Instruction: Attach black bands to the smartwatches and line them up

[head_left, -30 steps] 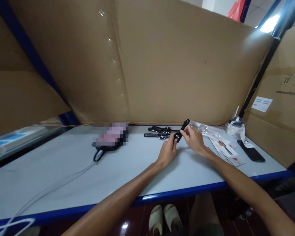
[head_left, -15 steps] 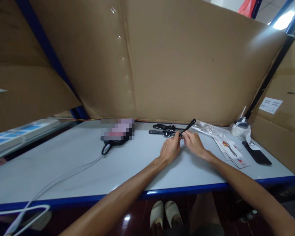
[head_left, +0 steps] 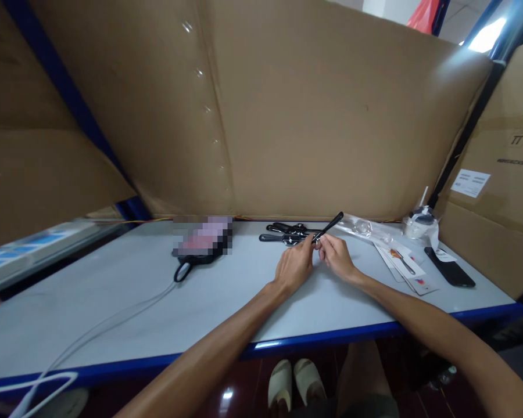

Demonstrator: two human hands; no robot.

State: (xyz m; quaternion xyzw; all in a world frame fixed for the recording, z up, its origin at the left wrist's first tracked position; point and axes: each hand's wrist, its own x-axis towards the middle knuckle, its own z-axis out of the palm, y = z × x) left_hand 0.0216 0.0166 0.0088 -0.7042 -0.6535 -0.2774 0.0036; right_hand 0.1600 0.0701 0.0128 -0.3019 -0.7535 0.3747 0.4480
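A black-handled tool (head_left: 331, 224) is held between my two hands, its handle pointing up and to the right. My left hand (head_left: 295, 264) is closed around its lower end, and my right hand (head_left: 336, 258) pinches the same part from the right, fingertips touching or nearly touching the left ones. The tool's lower end is hidden by the fingers. Just behind and left of my hands, several more black-handled tools (head_left: 272, 237) lie in a loose pile on the white table (head_left: 226, 302).
A phone-like device (head_left: 203, 238) with a black loop and cable lies at left. Printed cards (head_left: 403, 267), a clear plastic bag (head_left: 359, 226), a wrapped cup (head_left: 418, 225) and a black flat object (head_left: 451, 268) are at right. Cardboard (head_left: 296, 116) walls the back.
The view has shifted slightly, moving most things a little left in the picture. Both hands still hold the tool at nearly the same place over the table.
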